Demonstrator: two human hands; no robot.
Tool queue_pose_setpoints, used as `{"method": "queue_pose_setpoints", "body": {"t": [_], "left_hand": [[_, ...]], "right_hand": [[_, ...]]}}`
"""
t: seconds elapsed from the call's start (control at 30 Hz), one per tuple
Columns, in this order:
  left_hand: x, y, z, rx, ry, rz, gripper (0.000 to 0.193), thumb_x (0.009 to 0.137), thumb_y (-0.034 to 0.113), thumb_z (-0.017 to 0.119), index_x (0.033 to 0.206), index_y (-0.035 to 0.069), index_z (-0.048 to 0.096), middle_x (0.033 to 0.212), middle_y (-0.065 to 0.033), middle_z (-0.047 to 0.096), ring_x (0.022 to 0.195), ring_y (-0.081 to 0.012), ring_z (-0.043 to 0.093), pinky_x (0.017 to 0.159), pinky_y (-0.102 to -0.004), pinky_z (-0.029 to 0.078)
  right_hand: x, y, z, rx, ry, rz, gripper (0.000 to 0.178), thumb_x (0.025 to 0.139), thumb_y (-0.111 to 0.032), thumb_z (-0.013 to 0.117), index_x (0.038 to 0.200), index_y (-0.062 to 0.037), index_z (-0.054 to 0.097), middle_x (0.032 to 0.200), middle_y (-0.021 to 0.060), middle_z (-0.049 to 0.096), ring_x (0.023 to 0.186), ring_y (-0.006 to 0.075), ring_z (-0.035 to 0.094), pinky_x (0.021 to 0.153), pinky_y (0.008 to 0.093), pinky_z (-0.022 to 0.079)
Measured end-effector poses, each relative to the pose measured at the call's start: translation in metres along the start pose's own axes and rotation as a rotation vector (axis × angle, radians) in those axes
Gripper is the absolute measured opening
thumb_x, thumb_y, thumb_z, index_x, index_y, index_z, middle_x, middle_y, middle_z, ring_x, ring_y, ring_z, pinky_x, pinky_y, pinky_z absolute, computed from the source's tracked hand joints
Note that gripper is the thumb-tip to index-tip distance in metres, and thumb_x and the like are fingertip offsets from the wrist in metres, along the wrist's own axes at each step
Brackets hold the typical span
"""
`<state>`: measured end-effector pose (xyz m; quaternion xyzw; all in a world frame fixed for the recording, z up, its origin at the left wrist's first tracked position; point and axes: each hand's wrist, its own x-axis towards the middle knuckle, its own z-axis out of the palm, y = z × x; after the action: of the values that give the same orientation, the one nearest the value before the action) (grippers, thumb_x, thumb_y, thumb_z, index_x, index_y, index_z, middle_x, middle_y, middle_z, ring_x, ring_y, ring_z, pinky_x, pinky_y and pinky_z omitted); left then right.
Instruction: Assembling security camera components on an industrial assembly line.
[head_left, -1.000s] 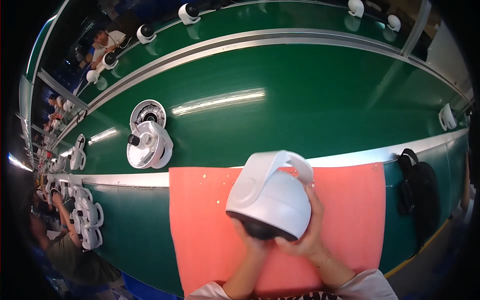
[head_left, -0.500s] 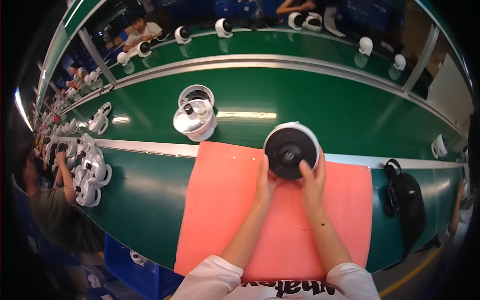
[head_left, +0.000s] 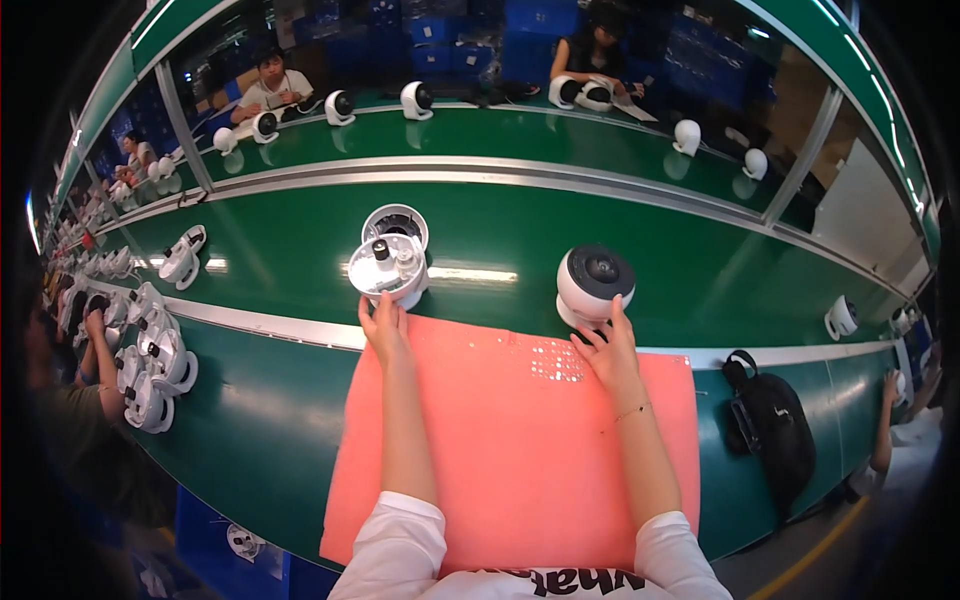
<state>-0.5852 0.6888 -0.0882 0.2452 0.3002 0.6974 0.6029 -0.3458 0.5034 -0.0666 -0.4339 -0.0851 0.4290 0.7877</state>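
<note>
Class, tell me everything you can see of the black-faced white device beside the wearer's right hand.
The device has a rounded, smooth white shell that looks like plastic. Its large, round black face, with a darker lens-like centre, tilts upward. It stands on a white base on the green surface, just beyond the pink mat. Fingers of the right hand are at its lower side, apparently touching; a firm grip cannot be confirmed.

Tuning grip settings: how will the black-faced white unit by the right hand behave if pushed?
The black-faced unit may tip if pushed high: it's round above a narrower base. That base likely prevents rolling. The smooth, curved white shell looks like hard plastic, so probably stiff, perhaps slippery.
</note>
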Motion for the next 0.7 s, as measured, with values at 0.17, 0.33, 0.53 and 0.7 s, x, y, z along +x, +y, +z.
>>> {"method": "queue_pose_setpoints", "body": {"t": [0.17,0.33,0.53,0.7], "left_hand": [[0.008,0.011,0.010,0.061,-0.054,-0.155,0.081,0.082,0.028,0.067,0.139,0.008,0.014,0.134,-0.0138,0.035,0.125,-0.0260,0.038,0.103,-0.0404,0.028],[0.028,0.005,0.004,0.087,-0.126,-0.110,0.064,0.083,0.019,0.060,0.136,0.003,0.029,0.129,-0.0143,0.042,0.122,-0.0270,0.041,0.104,-0.0369,0.032],[-0.017,0.066,0.018,0.175,-0.217,-0.192,0.054,0.082,0.034,0.059,0.117,-0.004,0.042,0.112,-0.0237,0.050,0.104,-0.0346,0.055,0.087,-0.0387,0.051],[-0.075,0.119,0.016,0.458,-0.335,-0.238,0.052,0.081,0.044,0.048,0.109,0.000,0.055,0.097,-0.0165,0.062,0.090,-0.0241,0.064,0.076,-0.0335,0.055]], "right_hand": [[-0.037,0.040,-0.017,-0.300,-0.121,-0.363,0.056,0.084,-0.018,0.062,0.127,-0.0051,0.028,0.117,0.0120,0.044,0.099,0.0190,0.054,0.085,0.0325,0.046],[-0.077,0.053,-0.001,-1.362,-0.488,-0.860,0.033,0.073,-0.021,0.064,0.103,-0.0081,0.059,0.119,0.0101,0.051,0.106,0.0276,0.051,0.090,0.0383,0.043],[-0.095,0.052,-0.014,-1.482,-0.702,-1.009,0.035,0.073,-0.027,0.063,0.104,-0.0106,0.060,0.124,0.0101,0.050,0.116,0.0299,0.044,0.096,0.0398,0.039],[-0.105,0.043,-0.027,-1.505,-0.783,-1.037,0.041,0.075,-0.023,0.063,0.114,-0.0098,0.054,0.126,0.0141,0.048,0.116,0.0315,0.042,0.096,0.0405,0.038]]}}
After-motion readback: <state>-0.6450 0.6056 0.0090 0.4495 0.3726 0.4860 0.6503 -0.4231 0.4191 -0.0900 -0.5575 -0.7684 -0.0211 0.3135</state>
